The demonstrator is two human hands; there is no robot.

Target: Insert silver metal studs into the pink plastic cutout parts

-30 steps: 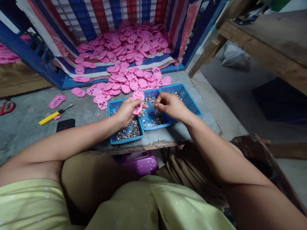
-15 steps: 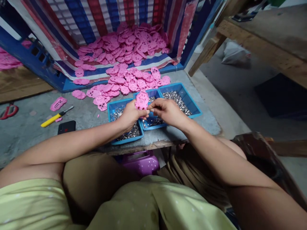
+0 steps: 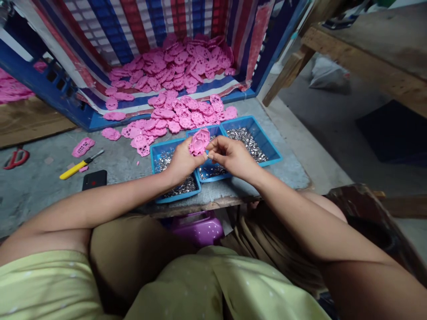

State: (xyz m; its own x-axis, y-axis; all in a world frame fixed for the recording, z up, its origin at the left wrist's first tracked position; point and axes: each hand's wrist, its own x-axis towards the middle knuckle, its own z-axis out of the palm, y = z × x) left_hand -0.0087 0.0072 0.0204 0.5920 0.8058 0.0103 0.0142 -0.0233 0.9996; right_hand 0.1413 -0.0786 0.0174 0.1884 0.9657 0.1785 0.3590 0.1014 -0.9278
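Observation:
My left hand (image 3: 182,161) grips a pink plastic piece (image 3: 199,142) with holes in it, held up over the blue trays. My right hand (image 3: 230,155) is pinched beside that piece, its fingertips touching the piece's right edge; what they pinch is too small to make out. Under both hands stand three blue trays (image 3: 273,153) side by side, filled with small silver metal parts (image 3: 248,142). A heap of the same pink pieces (image 3: 187,116) lies on the grey table just beyond the trays.
A blue crate lined with striped sheeting (image 3: 140,26) lies open at the back, holding more pink pieces (image 3: 187,66). Left on the table are a yellow-handled cutter (image 3: 78,163), a black phone (image 3: 94,179) and red scissors (image 3: 15,158). A wooden bench (image 3: 367,58) stands at right.
My right hand has come left from over the middle tray to meet the pink piece. The left hand has raised and turned the piece toward it.

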